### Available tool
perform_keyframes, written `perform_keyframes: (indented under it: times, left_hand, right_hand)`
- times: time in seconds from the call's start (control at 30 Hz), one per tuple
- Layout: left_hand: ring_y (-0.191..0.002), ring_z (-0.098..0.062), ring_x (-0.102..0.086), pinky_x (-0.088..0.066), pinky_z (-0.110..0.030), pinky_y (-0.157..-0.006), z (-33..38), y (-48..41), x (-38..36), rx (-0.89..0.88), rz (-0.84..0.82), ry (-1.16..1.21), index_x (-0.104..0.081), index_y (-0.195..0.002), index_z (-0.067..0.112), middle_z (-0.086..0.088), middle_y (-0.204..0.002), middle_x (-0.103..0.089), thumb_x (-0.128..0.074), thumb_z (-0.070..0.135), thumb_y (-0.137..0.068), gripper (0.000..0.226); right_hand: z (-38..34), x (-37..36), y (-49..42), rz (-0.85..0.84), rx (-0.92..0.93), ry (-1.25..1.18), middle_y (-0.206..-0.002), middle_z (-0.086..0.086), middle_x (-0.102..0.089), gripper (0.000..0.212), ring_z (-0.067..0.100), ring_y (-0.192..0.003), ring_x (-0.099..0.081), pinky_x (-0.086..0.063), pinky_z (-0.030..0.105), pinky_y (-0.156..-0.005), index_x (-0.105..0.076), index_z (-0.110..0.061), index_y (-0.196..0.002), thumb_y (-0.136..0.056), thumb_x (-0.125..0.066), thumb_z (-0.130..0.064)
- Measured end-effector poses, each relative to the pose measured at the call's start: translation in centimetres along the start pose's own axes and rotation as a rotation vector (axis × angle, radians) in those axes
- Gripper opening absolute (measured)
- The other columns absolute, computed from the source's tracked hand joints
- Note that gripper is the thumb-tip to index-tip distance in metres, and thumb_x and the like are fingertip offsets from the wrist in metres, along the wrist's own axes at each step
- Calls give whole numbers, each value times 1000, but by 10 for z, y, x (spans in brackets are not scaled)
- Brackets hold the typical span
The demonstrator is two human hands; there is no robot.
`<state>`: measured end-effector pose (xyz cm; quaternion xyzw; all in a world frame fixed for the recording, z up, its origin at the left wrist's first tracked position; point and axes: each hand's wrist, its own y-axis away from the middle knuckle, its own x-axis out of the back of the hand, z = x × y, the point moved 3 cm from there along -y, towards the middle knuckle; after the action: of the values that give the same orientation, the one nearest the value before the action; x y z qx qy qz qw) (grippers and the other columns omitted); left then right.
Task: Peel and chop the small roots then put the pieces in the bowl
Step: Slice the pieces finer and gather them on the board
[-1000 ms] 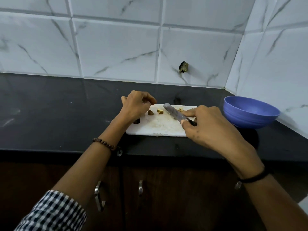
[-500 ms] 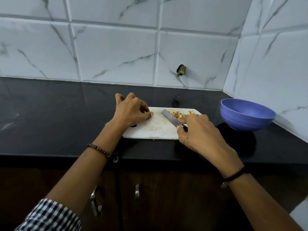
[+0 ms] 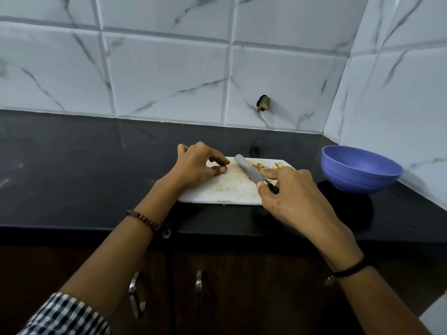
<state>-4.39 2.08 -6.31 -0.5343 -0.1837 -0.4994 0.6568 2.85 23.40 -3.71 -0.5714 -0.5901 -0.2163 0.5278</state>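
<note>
Right hand [image 3: 295, 197] grips knife [image 3: 249, 169], forefinger along blade. Left hand [image 3: 198, 165] curled on board [image 3: 229, 187]; can't tell if it holds anything. Pieces [image 3: 260, 165] small, light, slick I'd guess: scoop with blade, not fingertips.

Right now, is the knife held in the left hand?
No, the right hand grips the knife over the cutting board; the left hand is beside the blade.

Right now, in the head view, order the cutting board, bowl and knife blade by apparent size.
1. cutting board, widest even though it is partly covered
2. bowl
3. knife blade, clearly smallest
</note>
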Motion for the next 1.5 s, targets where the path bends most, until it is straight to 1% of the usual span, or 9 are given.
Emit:
perform_keyframes:
  times: [0.1,0.4,0.53,0.63,0.8,0.97,1.1,1.27,1.5]
  left_hand:
    - [-92,-1,-51,-17,-33,-85,-2,1,5,63,46,-56,-75,-88,40,26,-82,-67,-71,51,-81,13]
    - [-89,-2,-50,-22,-36,-90,-2,-1,5,72,40,-72,-78,-84,34,23,-77,-66,-73,42,-82,9]
    - [-93,-4,-51,-24,-37,-91,-1,-1,6,62,59,-73,-78,-85,32,20,-82,-69,-74,39,-81,10]
    - [-97,-5,-50,-24,-38,-92,0,0,5,56,57,-85,-78,-87,31,20,-81,-66,-74,37,-82,9]
    - [-95,-7,-51,-25,-39,-92,0,0,5,43,91,-115,-77,-84,33,17,-80,-67,-73,40,-80,9]
    - [-96,-6,-50,-24,-37,-89,0,1,6,26,105,-161,-78,-86,33,22,-71,-54,-71,43,-81,13]
    - [-95,-5,-50,-26,-39,-90,-2,0,5,27,90,-184,-77,-89,33,16,-86,-68,-69,46,-81,17]
    - [-90,-4,-45,-25,-38,-88,-4,-2,4,49,55,-163,-77,-91,33,16,-91,-70,-71,44,-83,15]
    - [-95,-4,-50,-21,-36,-85,-1,-1,8,72,29,-140,-73,-99,34,19,-99,-68,-63,27,-93,14]
  right_hand:
    - [-4,0,3,-1,13,-28,-92,1,-52,38,15,-79,-54,-52,30,-69,-56,-30,-135,-97,-52,-36]
    - [-16,-8,2,6,51,-44,-82,-1,-58,35,8,-59,-51,-47,28,-60,-61,-28,-129,-97,-51,-34]
    - [-19,-13,-2,-31,25,-28,-96,4,-62,32,17,-73,-58,-49,31,-61,-64,-24,-123,-96,-51,-34]
    - [-25,-17,-7,-53,16,46,-82,1,-49,30,16,-71,-51,-33,28,-51,-65,-23,-120,-97,-49,-32]
    - [-43,-22,-16,-68,15,152,-83,1,-42,12,23,-77,-43,-28,30,-51,-55,-14,-99,-96,-49,-25]
    - [-48,-23,-10,-96,49,230,-72,-3,-30,21,18,-66,-38,-21,26,-46,-59,-15,-115,-97,-52,-22]
    - [-42,-16,1,-137,40,229,-75,-3,-34,27,10,-61,-38,-27,25,-48,-57,-17,-123,-97,-54,-27]
    - [-27,7,7,-161,32,149,-92,2,-52,34,16,-74,-55,-48,31,-66,-62,-27,-127,-95,-54,-35]
    - [-9,23,7,-105,19,85,-121,7,-61,44,9,-66,-51,-38,18,-52,-54,-33,-138,-95,-56,-39]
